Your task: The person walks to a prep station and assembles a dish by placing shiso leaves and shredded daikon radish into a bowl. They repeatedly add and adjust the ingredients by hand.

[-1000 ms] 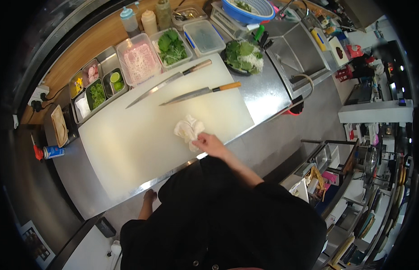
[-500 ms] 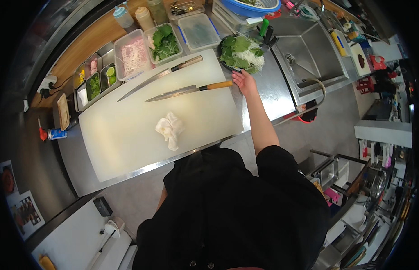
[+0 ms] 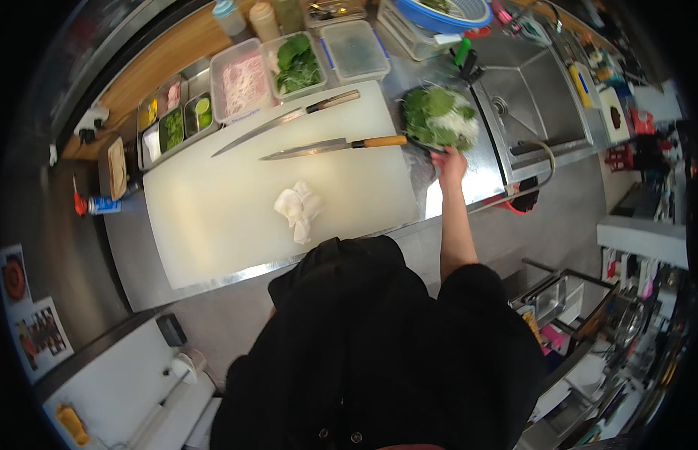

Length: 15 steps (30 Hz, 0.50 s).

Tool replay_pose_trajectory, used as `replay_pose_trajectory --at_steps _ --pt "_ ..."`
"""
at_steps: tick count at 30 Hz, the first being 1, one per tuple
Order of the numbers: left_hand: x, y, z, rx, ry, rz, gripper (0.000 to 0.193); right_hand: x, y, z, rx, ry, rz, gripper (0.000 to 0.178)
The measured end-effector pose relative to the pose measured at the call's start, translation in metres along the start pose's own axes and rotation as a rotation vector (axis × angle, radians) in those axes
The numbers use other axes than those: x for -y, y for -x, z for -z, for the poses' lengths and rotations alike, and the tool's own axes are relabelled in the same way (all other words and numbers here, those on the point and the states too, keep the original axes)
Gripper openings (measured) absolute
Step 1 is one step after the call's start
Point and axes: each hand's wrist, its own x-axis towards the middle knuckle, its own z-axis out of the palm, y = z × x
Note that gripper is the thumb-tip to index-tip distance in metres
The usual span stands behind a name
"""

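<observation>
My right hand (image 3: 449, 163) has its fingers closed on the near rim of a dark plate (image 3: 418, 145). Green leaves (image 3: 421, 120) and shredded white strands (image 3: 457, 120) are piled on it, on the steel counter right of the white cutting board (image 3: 214, 232). Two long knives lie across that board: one with a pale wooden handle (image 3: 375, 142), the other, farther back, with a dark and light handle (image 3: 330, 103). A crumpled white cloth (image 3: 298, 210) rests nearer to me. My left hand is out of sight; only a sliver of that arm shows beside my dark clothing.
Behind the board stand a tub of pinkish-white shreds (image 3: 244, 82), a tub of green leaves (image 3: 296, 67), a lidded clear box (image 3: 355, 51) and small metal trays (image 3: 172, 129). A steel sink (image 3: 529, 97) lies to the right. A blue basket (image 3: 446, 15) sits at the back.
My right hand has closed on the plate's rim, and the plate has come nearer to me and slightly right, away from the board. The whole view has shifted a little.
</observation>
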Motion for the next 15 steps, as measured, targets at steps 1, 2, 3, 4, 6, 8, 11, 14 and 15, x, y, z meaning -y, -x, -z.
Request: replay_pose_trajectory --at_steps 1,2,3,4,6,8,11,14,15 --pt "0.001 -0.007 0.0 -0.005 0.003 -0.01 0.032 -0.002 0.006 0.012 -0.03 0.06 0.02 0.025" --pt "0.002 -0.016 0.003 -0.014 0.004 -0.021 0.032 -0.001 0.014 0.021 -0.047 0.12 0.04 0.025" --pt "0.004 -0.021 0.01 -0.034 0.002 -0.024 0.032 0.002 0.026 0.031 -0.006 0.09 0.043 0.023" --pt "-0.002 -0.032 0.028 -0.02 -0.034 -0.049 0.032 0.003 0.038 0.058 -0.053 0.096 0.043 0.021" --pt "-0.005 -0.042 0.04 -0.053 -0.018 -0.059 0.032 0.015 0.087 0.044 -0.085 0.01 0.046 0.016" --pt "-0.008 -0.051 0.052 -0.061 0.006 -0.078 0.032 0.019 0.131 0.04 0.039 0.046 0.072 0.013" --pt "0.0 -0.051 0.053 -0.057 0.066 -0.095 0.032 0.004 0.179 0.018 0.109 0.092 -0.025 0.014" --pt "0.012 -0.054 0.063 0.013 0.028 -0.151 0.032 -0.032 0.219 0.006 0.045 -0.007 -0.141 0.015" --pt "0.024 -0.05 0.067 0.028 0.004 -0.164 0.032 -0.045 0.232 -0.002 0.049 0.004 -0.154 0.015"
